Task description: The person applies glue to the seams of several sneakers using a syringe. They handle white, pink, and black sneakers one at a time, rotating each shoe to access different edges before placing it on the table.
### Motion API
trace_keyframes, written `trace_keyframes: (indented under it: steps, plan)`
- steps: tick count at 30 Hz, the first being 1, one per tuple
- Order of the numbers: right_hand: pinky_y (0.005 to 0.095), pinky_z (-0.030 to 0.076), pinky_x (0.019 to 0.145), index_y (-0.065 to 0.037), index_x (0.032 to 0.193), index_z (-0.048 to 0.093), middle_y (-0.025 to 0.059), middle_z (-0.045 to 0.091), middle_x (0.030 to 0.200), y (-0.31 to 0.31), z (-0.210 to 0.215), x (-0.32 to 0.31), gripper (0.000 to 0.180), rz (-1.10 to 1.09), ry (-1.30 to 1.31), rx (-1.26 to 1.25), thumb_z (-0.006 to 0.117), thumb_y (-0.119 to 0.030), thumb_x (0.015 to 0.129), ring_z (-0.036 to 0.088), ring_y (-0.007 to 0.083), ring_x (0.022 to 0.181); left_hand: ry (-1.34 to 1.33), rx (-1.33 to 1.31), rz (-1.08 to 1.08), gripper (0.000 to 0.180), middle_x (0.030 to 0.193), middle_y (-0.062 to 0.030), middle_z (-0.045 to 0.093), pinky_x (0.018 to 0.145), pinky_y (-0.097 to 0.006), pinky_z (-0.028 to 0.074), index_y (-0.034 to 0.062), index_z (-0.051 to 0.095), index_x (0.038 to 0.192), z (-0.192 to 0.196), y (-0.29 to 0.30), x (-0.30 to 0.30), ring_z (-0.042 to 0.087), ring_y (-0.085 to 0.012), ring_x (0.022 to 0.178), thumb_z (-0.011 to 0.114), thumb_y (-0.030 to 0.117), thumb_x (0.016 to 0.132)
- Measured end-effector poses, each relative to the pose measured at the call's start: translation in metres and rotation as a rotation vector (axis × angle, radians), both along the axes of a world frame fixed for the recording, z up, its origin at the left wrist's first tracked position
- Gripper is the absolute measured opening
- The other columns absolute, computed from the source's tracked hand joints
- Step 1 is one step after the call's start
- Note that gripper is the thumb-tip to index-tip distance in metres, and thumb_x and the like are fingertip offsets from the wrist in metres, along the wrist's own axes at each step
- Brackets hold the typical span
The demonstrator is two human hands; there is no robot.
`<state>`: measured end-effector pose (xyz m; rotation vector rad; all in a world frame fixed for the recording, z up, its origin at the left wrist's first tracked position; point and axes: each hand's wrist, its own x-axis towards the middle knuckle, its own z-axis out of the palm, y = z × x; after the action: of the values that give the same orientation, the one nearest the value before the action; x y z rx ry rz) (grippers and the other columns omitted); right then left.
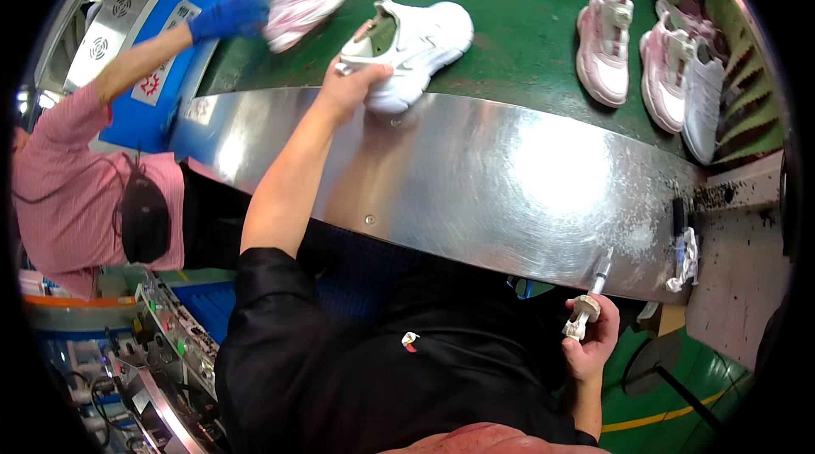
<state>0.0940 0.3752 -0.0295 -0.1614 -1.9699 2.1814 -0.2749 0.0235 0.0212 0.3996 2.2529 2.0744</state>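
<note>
At the near edge of the green surface, my left hand [348,91] grips a white sneaker [424,40] by its heel and collar. The sneaker's toe points to the far right. Low on the right, close to my body, my right hand [598,339] is wrapped round a syringe [602,274] with a clear barrel. Its plunger end is caked in whitish residue, and its tip points up toward the metal edge. A co-worker's blue-gloved hand [227,19] is at a pink-and-white sneaker [303,13] on the left; motion blur hides whether it touches it.
A steel ledge [475,165] runs between me and the green conveyor [509,47]. Several pink or white shoes [604,47] stand at the right. A residue-covered tool [684,255] lies by the right-hand metal wall [737,259]. The co-worker [102,182] stands at my left beside a blue machine [165,72].
</note>
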Motion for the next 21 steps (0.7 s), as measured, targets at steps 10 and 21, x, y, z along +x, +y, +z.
trace_keyframes:
  steps: [10, 21]
  plan:
    - [0.0331, 0.046, 0.085, 0.003, 0.122, 0.043, 0.011, 0.054, 0.109, 0.005, 0.011, -0.018, 0.075, 0.001, -0.051, 0.06, 0.08, -0.035, 0.069, 0.057, 0.0213, 0.097, 0.188, -0.278, -0.171, 0.088, 0.135, -0.0138, 0.037, 0.102, -0.037, 0.035, 0.0006, 0.024, 0.141, -0.003, 0.024, 0.175, 0.044, -0.0257, 0.122, 0.073, 0.014, 0.069]
    - [0.03, 0.041, 0.088, 0.001, 0.132, 0.037, 0.01, 0.053, 0.112, 0.018, 0.02, -0.009, 0.08, -0.136, -0.052, 0.166, 0.073, -0.042, 0.075, 0.054, 0.0195, 0.101, 0.266, -0.667, 0.106, 0.06, 0.119, -0.0136, 0.054, 0.089, -0.033, 0.043, -0.002, 0.046, 0.128, -0.033, 0.021, -0.029, 0.052, -0.0238, 0.105, 0.062, 0.034, 0.083]
